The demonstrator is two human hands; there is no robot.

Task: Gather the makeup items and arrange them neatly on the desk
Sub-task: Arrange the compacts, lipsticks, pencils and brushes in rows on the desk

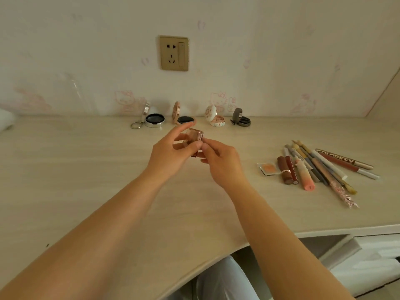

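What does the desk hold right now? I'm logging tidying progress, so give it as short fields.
held item: small clear pink case, above the desk
left hand: grips the case
right hand: pinches the case's near edge
back row: four open compacts by the wall
right side: pencils and lipsticks lying together

Desk [86, 169]: pale beige with faint wood-grain streaks. Wall [281, 50], upper frame: off-white, printed with faint pink cartoon cats and rabbits. Wall socket [174, 53], upper centre: brushed gold, black slots.

4 open compacts along the wall, left to right:
- silver compact [154, 120], black inside
- rose-gold compact [184, 118], black inside
- white compact [215, 119], pink cartoon print
- dark grey compact [242, 118]

Small case [194, 138], frame centre: translucent rose-brown.

Right of frame: brown lipstick [285, 171], gold band; coral-pink tube [306, 179]; orange eyeshadow pan [268, 168], white frame; maroon pencil [344, 160] lettered in gold.
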